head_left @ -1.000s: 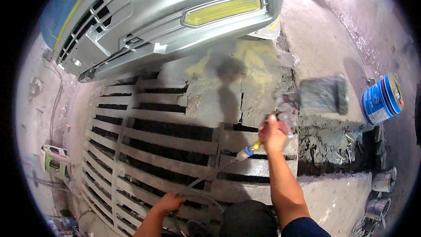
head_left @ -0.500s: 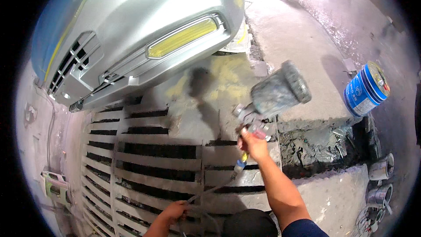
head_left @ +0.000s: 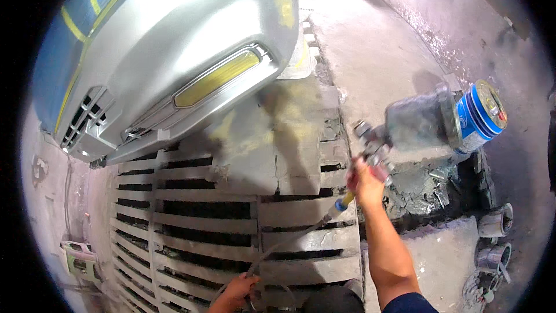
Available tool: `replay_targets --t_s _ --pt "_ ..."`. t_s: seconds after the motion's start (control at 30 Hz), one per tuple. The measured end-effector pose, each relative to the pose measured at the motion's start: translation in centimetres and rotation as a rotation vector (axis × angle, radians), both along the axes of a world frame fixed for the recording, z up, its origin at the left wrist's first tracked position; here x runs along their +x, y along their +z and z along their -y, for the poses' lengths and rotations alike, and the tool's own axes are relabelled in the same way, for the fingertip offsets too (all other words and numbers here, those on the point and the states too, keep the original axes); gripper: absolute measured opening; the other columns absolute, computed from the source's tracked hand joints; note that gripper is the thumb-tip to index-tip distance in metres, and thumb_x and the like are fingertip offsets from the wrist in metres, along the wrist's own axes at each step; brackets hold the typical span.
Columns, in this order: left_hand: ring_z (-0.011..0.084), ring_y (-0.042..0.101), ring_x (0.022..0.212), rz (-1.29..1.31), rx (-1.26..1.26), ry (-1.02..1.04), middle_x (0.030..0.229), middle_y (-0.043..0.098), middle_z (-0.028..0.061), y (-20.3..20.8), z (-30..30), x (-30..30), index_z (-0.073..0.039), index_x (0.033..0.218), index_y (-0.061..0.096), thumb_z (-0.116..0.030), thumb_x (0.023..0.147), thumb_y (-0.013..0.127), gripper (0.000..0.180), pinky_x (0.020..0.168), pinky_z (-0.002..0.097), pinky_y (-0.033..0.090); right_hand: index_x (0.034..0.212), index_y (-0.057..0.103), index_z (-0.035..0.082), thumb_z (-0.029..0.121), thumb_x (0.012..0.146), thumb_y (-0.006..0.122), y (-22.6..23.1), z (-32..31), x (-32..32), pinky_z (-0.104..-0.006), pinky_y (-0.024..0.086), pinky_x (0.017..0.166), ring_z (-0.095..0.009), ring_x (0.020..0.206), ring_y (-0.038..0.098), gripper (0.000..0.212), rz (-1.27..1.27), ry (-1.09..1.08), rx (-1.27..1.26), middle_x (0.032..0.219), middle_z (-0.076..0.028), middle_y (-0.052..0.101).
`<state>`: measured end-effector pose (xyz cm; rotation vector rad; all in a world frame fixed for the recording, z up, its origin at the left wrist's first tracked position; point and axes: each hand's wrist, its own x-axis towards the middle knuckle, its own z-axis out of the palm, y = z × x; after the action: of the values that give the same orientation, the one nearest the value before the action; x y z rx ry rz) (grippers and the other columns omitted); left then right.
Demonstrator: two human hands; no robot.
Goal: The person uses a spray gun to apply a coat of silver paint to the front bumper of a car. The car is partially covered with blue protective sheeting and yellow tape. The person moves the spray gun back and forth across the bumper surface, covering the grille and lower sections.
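Grey spray gun (head_left: pixel 399 129): gripped in R hand (head_left: pixel 369 187), held up R of silver bumper (head_left: pixel 174 46).
Hose (head_left: pixel 284 247): grasped in L hand (head_left: pixel 238 291), strung betw. hands over slatted floor (head_left: pixel 202 224).
Blue bucket (head_left: pixel 482 117): partly hidden by gun.

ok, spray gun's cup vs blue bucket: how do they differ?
The cup looks dull grey and smudged; the bucket is bright blue with white bands. The cup is held up on the spray gun by the right hand; the bucket stands unheld on the ground. Both are round-sided containers.
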<state>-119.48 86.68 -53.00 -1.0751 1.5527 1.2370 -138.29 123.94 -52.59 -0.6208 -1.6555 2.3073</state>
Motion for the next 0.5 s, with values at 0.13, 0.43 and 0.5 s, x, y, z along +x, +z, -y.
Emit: replay_targets --t_s 0.13,0.43,0.5 --pt "0.0254 0.053 0.058 -0.115 -0.380 -0.335 0.076 0.057 0.0108 5.7 -2.8 -1.0 0.002 0.103 0.055 -0.033 0.079 0.063 0.043 0.054 0.0406 0.043 0.101 0.057 0.005 0.032 0.089 0.060 3.2 -0.2 4.9 -0.0236 0.039 0.047 -0.011 0.055 0.053 0.030 0.038 0.443 0.150 0.068 -0.003 0.058" --pt "0.0419 0.060 0.083 -0.346 -0.585 -0.679 0.082 0.062 0.0247 14.0 -7.0 0.6 0.002 0.091 0.060 -0.029 0.080 0.057 0.032 0.074 0.0483 0.046 0.072 0.062 0.007 0.050 0.086 0.060 13.4 -6.8 2.2 -0.0246 0.037 0.048 -0.008 0.053 0.049 0.046 0.378 0.049 0.037 0.062 0.000 0.057" --pt "0.0424 0.060 0.085 -0.387 -0.581 -0.732 0.085 0.062 0.0247 15.2 -8.4 0.8 0.000 0.095 0.059 -0.029 0.081 0.057 0.033 0.075 0.0491 0.046 0.091 0.062 0.007 0.046 0.087 0.060 15.1 -8.2 2.3 -0.0236 0.038 0.049 -0.007 0.057 0.050 0.039 0.340 0.039 0.034 0.067 0.000 0.058"
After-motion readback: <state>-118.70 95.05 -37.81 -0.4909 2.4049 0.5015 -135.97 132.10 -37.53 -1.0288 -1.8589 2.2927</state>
